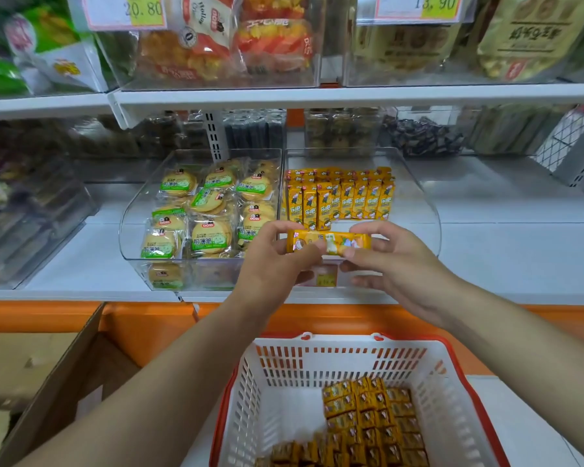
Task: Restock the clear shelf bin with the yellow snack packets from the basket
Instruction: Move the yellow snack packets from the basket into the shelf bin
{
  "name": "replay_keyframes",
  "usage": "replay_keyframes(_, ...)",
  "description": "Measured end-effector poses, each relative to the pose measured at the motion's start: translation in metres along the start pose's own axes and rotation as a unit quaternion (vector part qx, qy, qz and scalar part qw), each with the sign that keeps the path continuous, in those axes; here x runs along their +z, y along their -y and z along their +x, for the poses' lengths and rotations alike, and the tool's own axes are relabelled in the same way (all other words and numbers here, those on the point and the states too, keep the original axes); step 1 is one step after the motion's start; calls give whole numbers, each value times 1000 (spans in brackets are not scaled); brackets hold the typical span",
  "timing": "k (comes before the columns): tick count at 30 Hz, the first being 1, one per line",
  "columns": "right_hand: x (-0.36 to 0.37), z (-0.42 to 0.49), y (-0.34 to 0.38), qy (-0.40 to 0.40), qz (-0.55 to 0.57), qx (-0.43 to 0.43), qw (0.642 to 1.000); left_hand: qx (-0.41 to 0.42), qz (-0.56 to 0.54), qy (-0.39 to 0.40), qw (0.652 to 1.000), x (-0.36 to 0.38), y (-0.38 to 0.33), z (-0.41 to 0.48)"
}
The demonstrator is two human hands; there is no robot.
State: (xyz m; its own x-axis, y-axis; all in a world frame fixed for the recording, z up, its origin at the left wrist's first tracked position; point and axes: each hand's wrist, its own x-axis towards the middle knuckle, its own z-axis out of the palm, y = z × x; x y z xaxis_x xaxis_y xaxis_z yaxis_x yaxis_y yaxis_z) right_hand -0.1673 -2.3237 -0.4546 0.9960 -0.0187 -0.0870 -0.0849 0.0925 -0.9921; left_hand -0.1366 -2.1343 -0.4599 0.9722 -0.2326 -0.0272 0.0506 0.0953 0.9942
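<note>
Both hands hold one yellow snack packet (327, 242) sideways in front of the clear shelf bin (422, 200). My left hand (277, 261) pinches its left end and my right hand (388, 261) pinches its right end. Inside the bin, several yellow packets (341, 197) stand upright in rows at the back. Below, a white basket with a red rim (452, 392) holds several more yellow packets (375, 419), stacked toward its right side and front.
A neighbouring clear bin (129, 227) to the left holds round biscuit packs. An upper shelf (351, 94) with snack bags hangs above. An orange shelf edge (149, 318) runs below the bins. A cardboard box (48, 392) sits at lower left.
</note>
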Motion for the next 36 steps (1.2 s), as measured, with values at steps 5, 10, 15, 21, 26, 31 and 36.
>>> replay_keyframes(5, 5, 22, 12, -39, 44, -50, 997, 15, 62, -20, 998, 2, -1, 11)
replay_keyframes(10, -16, 69, 27, -75, -97, -135, 983, 102, 243, -104, 959, -11, 3, 31)
replay_keyframes(15, -41, 143, 8, -140, -270, -128, 944, 110, 305, -151, 934, -18, 13, 44)
replay_keyframes(21, -41, 205, -21, -160, -402, -100, 896, 39, 416, -95, 904, -24, 25, 51)
replay_keyframes(26, -36, 220, -32, -182, -442, -79, 875, 51, 446, -103, 888, -26, 26, 53)
replay_keyframes(31, -37, 203, -18, -194, -479, -67, 854, 55, 419, -91, 902, -29, 22, 51)
replay_keyframes(36, -34, 142, 13, -164, -443, -136, 871, 128, 414, -112, 894, -30, 4, 34)
